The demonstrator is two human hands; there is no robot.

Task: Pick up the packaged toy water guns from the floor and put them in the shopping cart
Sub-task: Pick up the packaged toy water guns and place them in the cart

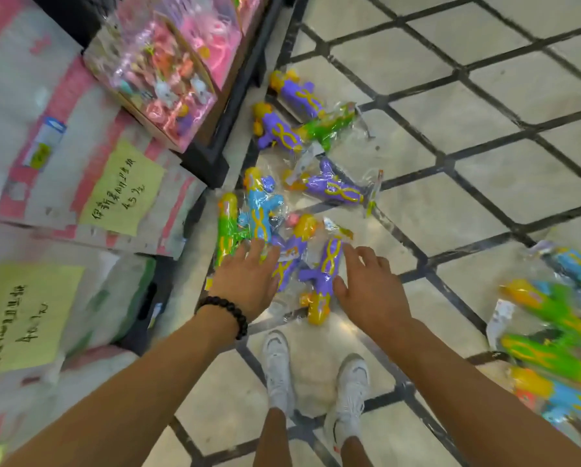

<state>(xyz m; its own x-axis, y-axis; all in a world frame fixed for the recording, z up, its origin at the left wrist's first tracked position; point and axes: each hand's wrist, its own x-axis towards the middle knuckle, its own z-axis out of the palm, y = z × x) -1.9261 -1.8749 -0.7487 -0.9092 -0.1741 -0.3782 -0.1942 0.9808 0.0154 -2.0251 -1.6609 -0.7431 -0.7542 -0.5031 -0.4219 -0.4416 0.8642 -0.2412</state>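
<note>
Pale floor (pixel 484 203) tiles with dark diagonal grout lines fill the scene, a dark shelf base (pixel 215 153) runs along the left with boxed pink toys (pixel 167 72) above it, and wrapped bales with yellow handwritten notes (pixel 122 190) are stacked at the near left. Bagged water guns (pixel 322 183) are scattered over the floor from far centre down to the feet, and more guns (pixel 551 332) are heaped at the near right, blurred; whether that heap lies in the cart cannot be told, and no cart is plainly seen. Both arms are stretched down: the left hand (pixel 248 278) is spread flat over a green gun (pixel 226 230) and a blue one (pixel 260 210), and the right hand (pixel 369 284) is held wide just beside a purple gun (pixel 322 274). Neither grip holds anything yet. Slippage is likely, since the clear bags are glossy and overlap; one bag could be dragged by another and dropped, or a gun kicked by the white shoes (pixel 279 369) just near.
</note>
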